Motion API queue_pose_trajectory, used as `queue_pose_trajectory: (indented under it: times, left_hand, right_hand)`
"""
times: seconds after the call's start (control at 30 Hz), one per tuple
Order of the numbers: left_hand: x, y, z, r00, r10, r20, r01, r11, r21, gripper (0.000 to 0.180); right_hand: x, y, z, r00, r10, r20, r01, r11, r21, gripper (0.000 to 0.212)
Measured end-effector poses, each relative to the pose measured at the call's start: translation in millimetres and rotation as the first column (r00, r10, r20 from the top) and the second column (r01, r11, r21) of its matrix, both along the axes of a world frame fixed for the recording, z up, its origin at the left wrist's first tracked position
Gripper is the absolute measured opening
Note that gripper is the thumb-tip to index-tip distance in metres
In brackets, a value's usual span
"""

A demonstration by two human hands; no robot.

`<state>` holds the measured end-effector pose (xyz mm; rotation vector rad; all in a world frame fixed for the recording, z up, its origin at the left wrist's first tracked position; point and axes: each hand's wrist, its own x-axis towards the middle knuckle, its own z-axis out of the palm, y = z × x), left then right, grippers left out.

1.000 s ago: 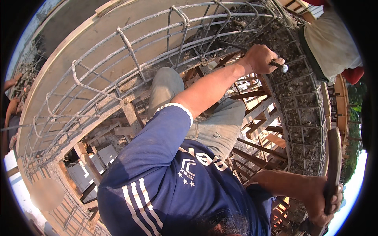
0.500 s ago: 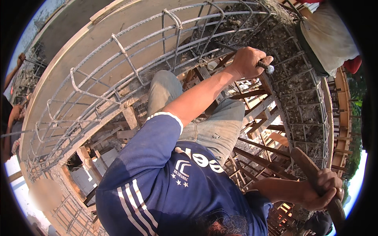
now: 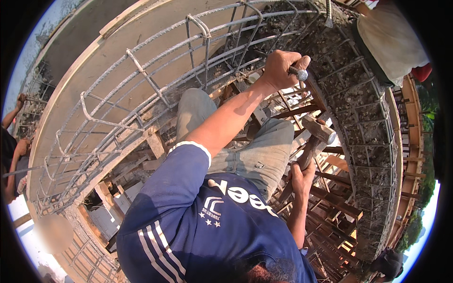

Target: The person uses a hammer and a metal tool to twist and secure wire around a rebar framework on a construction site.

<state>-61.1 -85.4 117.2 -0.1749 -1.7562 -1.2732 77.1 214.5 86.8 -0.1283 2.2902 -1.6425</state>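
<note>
My left hand [image 3: 281,70] is wrapped round a metal chisel [image 3: 299,73], its battered, shiny end sticking out by my thumb. The chisel's other end is hidden behind my fist, towards the rough concrete among the bars. Lower right, my right hand [image 3: 303,178] grips a sledgehammer [image 3: 319,130] by its thick wooden handle. The hammer's blocky steel head is raised below the chisel's struck end, apart from it. Both my arms reach forward past my knees.
A curved cage of steel rebar [image 3: 141,68] runs along a pale formwork wall [image 3: 108,56] on the left. Rough, rebar-crossed concrete [image 3: 363,122] curves down the right. Wooden props [image 3: 335,203] and gaps lie below me. Another person [image 3: 391,42] is at upper right; someone's arms [image 3: 19,146] show far left.
My right hand has swung the hammer from the far lower right, inward and up towards the chisel. My left hand, still round the chisel, has shifted slightly left.
</note>
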Motion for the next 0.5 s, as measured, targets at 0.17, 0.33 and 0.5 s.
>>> queue_pose_trajectory:
  times: [0.17, 0.33, 0.5]
  left_hand:
    - [-117.5, -55.5, 56.1, 0.916, 0.362, -0.175, -0.368, 0.93, -0.004, 0.038]
    - [-202.5, -58.1, 92.2, 0.9, 0.232, 0.37, -0.182, 0.969, -0.165, 0.053]
    - [-188.6, -63.3, 70.4, 0.996, -0.066, 0.054, 0.067, 0.998, -0.01, 0.047]
  right_hand:
    - [27.0, 0.1, -80.6, 0.95, 0.061, 0.308, -0.103, 0.987, 0.123, 0.026]
    - [26.2, 4.7, -87.8, 0.943, 0.077, 0.324, -0.14, 0.975, 0.173, 0.032]
    - [19.5, 7.8, -90.2, 0.886, 0.02, 0.464, -0.085, 0.989, 0.119, 0.033]
